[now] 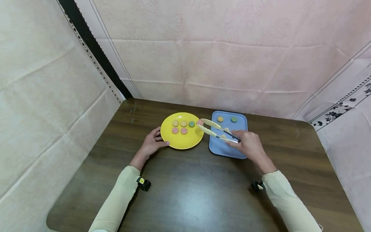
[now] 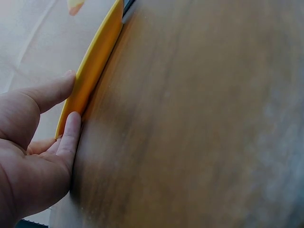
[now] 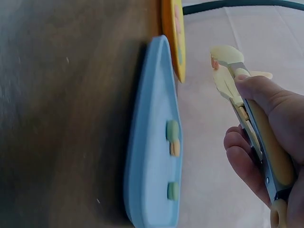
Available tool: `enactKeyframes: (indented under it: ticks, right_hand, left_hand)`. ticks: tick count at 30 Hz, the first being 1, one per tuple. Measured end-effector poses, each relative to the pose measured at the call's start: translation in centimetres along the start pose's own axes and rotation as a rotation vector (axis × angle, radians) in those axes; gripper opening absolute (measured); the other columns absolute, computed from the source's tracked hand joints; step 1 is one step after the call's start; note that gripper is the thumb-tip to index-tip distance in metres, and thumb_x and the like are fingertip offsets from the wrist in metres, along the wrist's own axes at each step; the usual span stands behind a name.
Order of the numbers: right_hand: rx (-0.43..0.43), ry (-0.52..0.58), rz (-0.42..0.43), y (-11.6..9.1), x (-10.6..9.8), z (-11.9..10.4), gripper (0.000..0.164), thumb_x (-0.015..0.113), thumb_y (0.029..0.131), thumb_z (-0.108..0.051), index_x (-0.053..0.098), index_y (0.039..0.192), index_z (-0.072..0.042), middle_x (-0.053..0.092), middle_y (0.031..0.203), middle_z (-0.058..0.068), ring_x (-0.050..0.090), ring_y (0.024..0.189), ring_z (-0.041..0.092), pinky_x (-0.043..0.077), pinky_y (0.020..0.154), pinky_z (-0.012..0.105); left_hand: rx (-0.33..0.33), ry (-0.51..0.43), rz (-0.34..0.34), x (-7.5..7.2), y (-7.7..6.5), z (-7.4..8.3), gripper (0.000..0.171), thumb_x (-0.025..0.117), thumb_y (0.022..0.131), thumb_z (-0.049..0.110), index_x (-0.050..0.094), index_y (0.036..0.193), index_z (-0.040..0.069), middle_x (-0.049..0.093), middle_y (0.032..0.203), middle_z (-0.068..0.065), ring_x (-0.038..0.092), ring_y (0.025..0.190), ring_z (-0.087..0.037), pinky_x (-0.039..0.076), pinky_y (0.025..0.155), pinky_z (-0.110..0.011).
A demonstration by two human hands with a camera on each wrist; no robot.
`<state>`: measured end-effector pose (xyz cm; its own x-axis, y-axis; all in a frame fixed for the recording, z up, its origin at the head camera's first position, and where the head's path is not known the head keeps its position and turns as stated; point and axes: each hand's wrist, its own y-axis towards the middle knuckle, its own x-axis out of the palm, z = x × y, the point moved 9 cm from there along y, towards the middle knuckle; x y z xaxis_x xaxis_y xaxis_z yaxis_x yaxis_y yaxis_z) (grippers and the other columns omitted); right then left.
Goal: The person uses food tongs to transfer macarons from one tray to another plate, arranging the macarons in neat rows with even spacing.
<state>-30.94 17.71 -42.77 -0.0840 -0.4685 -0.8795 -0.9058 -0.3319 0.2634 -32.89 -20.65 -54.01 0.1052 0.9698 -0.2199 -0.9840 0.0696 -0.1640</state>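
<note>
Just right of centre in the head view, a pink macaron (image 1: 199,122) is sitting between the tips of cream-ended tongs (image 1: 211,123); it is overlapping the right rim of a yellow plate (image 1: 185,141), and the right wrist view is showing the tips raised, though the exact height over the rim is staying hard to tell; the right hand (image 1: 249,144) is gripping the handles, thumb along one side and fingers curling round the other.

The tongs' long axis is slanting from the hand at lower right to the tips at upper left; the macaron is therefore lying up and left of the right hand, towards the plate; measured straight across the frame, neither hand is looking clearly nearer to it.

The left hand (image 1: 153,141) is pinching the plate's left rim, its thumb on the upper face and its fingers below the edge.

Two yellow macarons (image 1: 175,123), a green macaron (image 1: 191,124) and two pink ones (image 1: 184,131) are resting in two rows on the plate; to its right, beneath the tongs, a blue tray (image 1: 223,149) is standing on the wood-grain table (image 1: 174,190); the right wrist view is showing two green macarons and one yellow lying on the tray.
</note>
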Motion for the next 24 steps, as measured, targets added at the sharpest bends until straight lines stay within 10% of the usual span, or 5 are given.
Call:
enactKeyframes:
  ticks: [24]
  right_hand:
    - [-0.068,-0.029,-0.094,1.4,3.7,-1.3,0.052,0.084,0.085,-0.037,0.075,0.122,-0.001,0.077,0.101,0.013,0.052,0.064,0.014,0.048,0.059,0.033]
  left_hand:
    - [0.0,0.012,0.002,0.0,-0.2,0.1,0.093,0.083,0.086,0.011,0.028,0.161,0.009,0.046,0.153,-0.017,0.054,0.13,-0.035,0.053,0.096,-0.035]
